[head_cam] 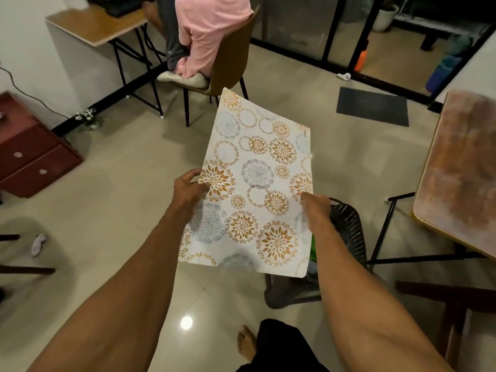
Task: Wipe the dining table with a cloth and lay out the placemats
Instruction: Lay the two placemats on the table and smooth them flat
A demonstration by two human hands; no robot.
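Observation:
A white placemat (255,181) printed with orange and grey-blue flower circles is held flat in the air over the floor, in the middle of the view. My left hand (188,187) grips its left edge with the thumb on top. My right hand (315,210) grips its right edge. The dining table (461,167), with a worn reddish-brown top, stands at the right edge of the view, apart from the placemat. No cloth shows on it.
A black mesh chair (349,229) stands just behind my right hand. A person in pink sits on a brown chair (230,57) at a small desk (94,25) at the back. A red drawer unit (29,154) is at left, a dark mat (373,106) on the floor.

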